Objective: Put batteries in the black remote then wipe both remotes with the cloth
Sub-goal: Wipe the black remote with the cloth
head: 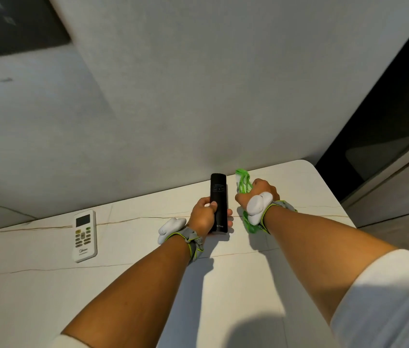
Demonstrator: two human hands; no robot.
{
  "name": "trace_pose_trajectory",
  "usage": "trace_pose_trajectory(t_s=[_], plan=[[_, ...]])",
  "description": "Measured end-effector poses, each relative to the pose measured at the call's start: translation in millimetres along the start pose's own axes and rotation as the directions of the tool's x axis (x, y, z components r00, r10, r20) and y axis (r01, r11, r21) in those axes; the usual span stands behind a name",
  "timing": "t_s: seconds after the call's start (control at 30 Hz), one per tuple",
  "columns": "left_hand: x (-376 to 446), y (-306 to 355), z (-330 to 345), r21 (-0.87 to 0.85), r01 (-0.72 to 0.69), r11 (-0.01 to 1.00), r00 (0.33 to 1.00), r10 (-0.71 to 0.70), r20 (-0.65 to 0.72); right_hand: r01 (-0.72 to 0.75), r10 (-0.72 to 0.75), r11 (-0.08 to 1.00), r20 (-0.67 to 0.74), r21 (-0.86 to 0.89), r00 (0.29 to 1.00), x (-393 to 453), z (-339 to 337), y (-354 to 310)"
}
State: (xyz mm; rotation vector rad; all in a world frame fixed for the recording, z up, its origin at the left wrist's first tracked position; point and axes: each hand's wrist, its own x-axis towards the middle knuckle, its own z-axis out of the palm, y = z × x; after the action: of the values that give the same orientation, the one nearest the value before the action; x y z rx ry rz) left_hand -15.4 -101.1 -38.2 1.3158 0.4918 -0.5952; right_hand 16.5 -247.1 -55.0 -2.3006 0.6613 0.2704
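My left hand (204,217) grips the lower half of the black remote (219,194), holding it lengthwise just above the white table (148,285). Its back side faces up. To the right of it, my right hand (256,194) holds a bunched green and white cloth (243,183), close beside the remote but apart from it. The white remote (84,235) lies face up on the table at the left, untouched. No batteries are visible.
A pale wall rises right behind the table's far edge. The table's rounded right corner (308,164) borders a dark gap and cabinet at the right. Both wrists carry white sensor pods on grey straps.
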Motion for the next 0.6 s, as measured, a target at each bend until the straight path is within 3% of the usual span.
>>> trace_pose_trajectory(t_s=[0.33,0.47,0.6], plan=[[-38.1,23.0,-56.6,0.102,-0.11,0.989,0.99,0.118,-0.082,0.201,-0.198,0.975,-0.043,0.092,0.979,-70.9,12.7,-78.9],[-59.0,30.3,-86.5,0.083,-0.108,0.991,0.988,0.117,-0.101,0.24,-0.236,0.948,-0.045,0.21,0.971,-106.0,29.2,-111.6],[-82.2,36.5,-108.2,-0.066,-0.06,0.996,0.994,0.054,-0.091,0.222,-0.227,0.931,-0.017,0.289,0.974,-136.7,48.8,-135.6]])
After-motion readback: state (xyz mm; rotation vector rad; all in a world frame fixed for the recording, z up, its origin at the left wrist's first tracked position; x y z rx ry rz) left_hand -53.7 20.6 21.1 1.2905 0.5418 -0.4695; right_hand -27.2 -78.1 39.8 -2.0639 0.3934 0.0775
